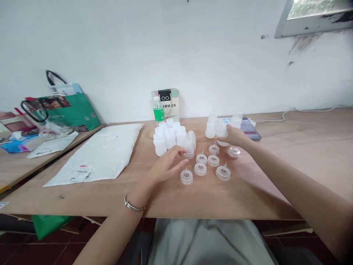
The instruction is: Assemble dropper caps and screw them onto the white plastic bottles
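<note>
My left hand is over the table with its fingers apart and nothing held, beside the clear domed caps. A cluster of white feeding-bottle bodies stands just behind it. At the back right my right hand has its fingers around a small white feeding bottle; its fingertips are partly hidden. Capped feeding bottles stand either side, one bottle on the left and a partly hidden one behind the hand. Several clear nipple rings lie between my hands, most with the teat pointing up.
A white plastic mailer lies at left. Behind the bottles are a green-labelled water bottle and a paper bag against the wall. A phone lies beyond my right wrist, near a white cable. A green bag stands on the side table.
</note>
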Available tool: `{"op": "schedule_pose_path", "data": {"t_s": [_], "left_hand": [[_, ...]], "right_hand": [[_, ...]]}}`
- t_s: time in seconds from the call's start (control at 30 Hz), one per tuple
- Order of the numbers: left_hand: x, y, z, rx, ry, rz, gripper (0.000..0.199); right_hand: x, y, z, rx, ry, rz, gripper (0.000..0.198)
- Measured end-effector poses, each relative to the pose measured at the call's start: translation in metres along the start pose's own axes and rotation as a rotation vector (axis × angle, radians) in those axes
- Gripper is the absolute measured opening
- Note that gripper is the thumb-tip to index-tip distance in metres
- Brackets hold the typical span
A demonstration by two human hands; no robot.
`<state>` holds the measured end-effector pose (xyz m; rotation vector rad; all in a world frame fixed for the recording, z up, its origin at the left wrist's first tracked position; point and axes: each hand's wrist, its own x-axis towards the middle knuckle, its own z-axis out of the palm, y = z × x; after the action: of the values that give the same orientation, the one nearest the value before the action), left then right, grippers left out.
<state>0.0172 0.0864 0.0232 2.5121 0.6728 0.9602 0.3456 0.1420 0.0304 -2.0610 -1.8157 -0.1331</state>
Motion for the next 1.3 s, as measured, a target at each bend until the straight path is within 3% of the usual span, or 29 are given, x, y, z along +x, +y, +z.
{"op": "schedule_pose_path", "data": {"t_s": [0.13,0.27,0.47,0.73,0.9,1.1,1.17,1.3], "left_hand": [[0.000,0.000,0.000,-0.006,-0.009,-0.005,0.027],[0.000,0.000,0.000,0.001,-0.022,-0.011,0.026],[0.000,0.001,0.001,-0.005,-0.040,-0.024,0.026],[0.000,0.005,-0.001,0.034,-0.085,-0.074,0.027],[0.002,0.010,-0.003,0.067,-0.214,-0.111,0.034],[0.004,0.008,-0.002,0.092,-0.343,-0.147,0.037],[0.003,0.008,-0.002,0.088,-0.357,-0.156,0.036],[0.003,0.009,-0.002,0.078,-0.362,-0.154,0.039]], "right_hand": [[-0.001,0.004,0.000,0.173,0.067,-0.047,0.027],[0.000,0.007,0.007,0.348,0.098,-0.085,0.030],[0.007,0.006,0.015,0.223,-0.037,0.143,0.045],[0.001,0.008,0.006,0.138,-0.087,0.172,0.053],[-0.014,-0.004,-0.020,0.060,0.078,0.053,0.041],[-0.029,-0.056,-0.036,0.209,0.315,-0.171,0.020],[-0.031,-0.073,-0.032,0.297,0.251,-0.240,0.017],[-0.036,-0.097,-0.015,0.443,-0.054,-0.304,0.026]]}}
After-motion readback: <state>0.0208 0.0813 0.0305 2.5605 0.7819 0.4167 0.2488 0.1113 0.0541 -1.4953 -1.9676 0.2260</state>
